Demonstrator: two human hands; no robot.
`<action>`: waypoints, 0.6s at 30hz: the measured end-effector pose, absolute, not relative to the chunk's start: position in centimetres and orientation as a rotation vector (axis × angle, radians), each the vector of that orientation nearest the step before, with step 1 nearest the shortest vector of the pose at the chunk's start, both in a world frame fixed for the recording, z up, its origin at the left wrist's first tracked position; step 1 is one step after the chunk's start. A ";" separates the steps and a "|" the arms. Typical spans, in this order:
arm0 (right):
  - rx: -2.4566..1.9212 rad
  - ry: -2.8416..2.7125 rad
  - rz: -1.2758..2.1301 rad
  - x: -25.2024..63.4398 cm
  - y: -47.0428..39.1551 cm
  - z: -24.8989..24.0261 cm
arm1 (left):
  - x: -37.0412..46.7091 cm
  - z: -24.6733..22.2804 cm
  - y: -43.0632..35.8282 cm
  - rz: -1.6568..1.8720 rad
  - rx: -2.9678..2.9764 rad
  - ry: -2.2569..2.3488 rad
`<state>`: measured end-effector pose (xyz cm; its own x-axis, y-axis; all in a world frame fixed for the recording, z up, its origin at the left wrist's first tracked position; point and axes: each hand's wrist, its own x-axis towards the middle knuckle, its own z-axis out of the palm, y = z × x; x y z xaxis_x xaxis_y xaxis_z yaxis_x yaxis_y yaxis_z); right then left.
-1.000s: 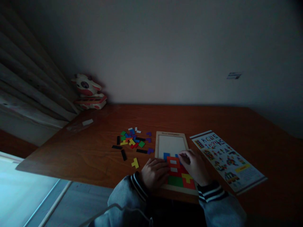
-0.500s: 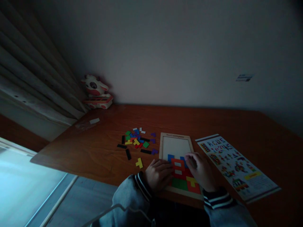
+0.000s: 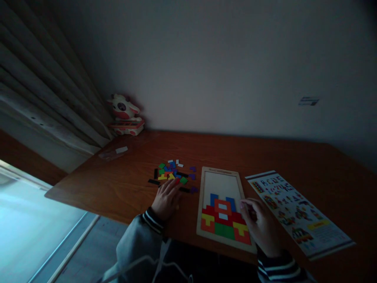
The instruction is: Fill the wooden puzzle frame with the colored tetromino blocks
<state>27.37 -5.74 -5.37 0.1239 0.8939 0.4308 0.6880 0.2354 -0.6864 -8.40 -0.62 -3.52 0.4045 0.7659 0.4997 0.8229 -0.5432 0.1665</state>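
In the head view, a framed wooden board (image 3: 219, 181) was seen lying flat on the bench (image 3: 129, 188), its lower part filled with coloured pieces: a green block (image 3: 224, 230) at six o'clock, red and orange shapes above, and two blue pieces (image 3: 214, 199) uppermost. The left hand (image 3: 166, 200) was stretched toward the loose pieces (image 3: 183, 181) at the board's ten o'clock; a red piece (image 3: 177, 181) was seen at its fingertips, but whether it was grasped could not be told. The right hand (image 3: 260, 224) was held by the frame's three o'clock edge, thumb and forefinger brought close together; whether anything was pinched in that grip could not be told. Beyond it, a printed sheet (image 3: 294, 212) was laid at three o'clock.
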 end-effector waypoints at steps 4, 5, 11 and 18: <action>-1.506 -1.593 0.309 27.4 -6.6 -5.2 | -11.3 -3.8 0.2 -0.620 -2.570 -1.436; -1.507 -1.586 0.306 27.4 -6.7 -5.2 | -11.7 -4.0 0.4 -0.591 -2.574 -1.443; -1.508 -1.579 0.307 27.4 -6.8 -4.9 | -13.0 -4.7 2.5 -0.493 -2.598 -1.393; -1.543 -1.562 0.293 27.3 -6.8 -4.9 | -13.3 -5.8 4.6 -0.709 -2.571 -1.370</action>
<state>27.34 -6.84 -4.91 0.1764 0.8920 0.4163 0.6803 0.1952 -0.7065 -13.34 4.60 -5.77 0.4730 0.7460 0.4687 0.8134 -0.5742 0.0930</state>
